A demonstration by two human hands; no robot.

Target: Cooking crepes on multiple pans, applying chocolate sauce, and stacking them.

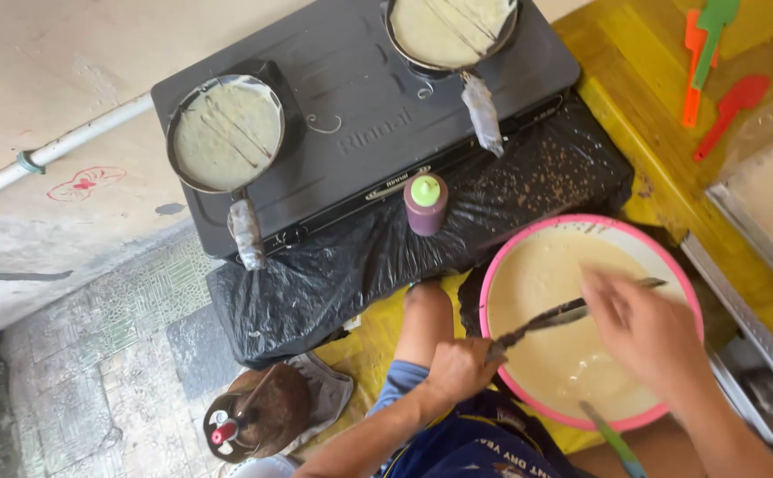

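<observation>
A pink-rimmed bowl (pixel 492 265) of pale batter sits on the yellow surface in front of me. My left hand (pixel 459 367) is closed at the bowl's near-left rim. My right hand (pixel 643 332), blurred, hovers over the batter with its fingers curled around a long metal utensil (pixel 541 320). The utensil slants across the bowl, and its dark end reaches my left hand's fingers. A green-handled tool (pixel 612 438) lies across the near rim below my right wrist.
A black two-burner stove (pixel 360 97) stands on black plastic sheet (pixel 333 274), with a left pan (pixel 225 133) and a right pan (pixel 450 31), each holding a thin crepe. A brown squeeze bottle (pixel 425 204) with a green cap stands before the stove. Orange, red and green spatulas (pixel 709 62) lie far right.
</observation>
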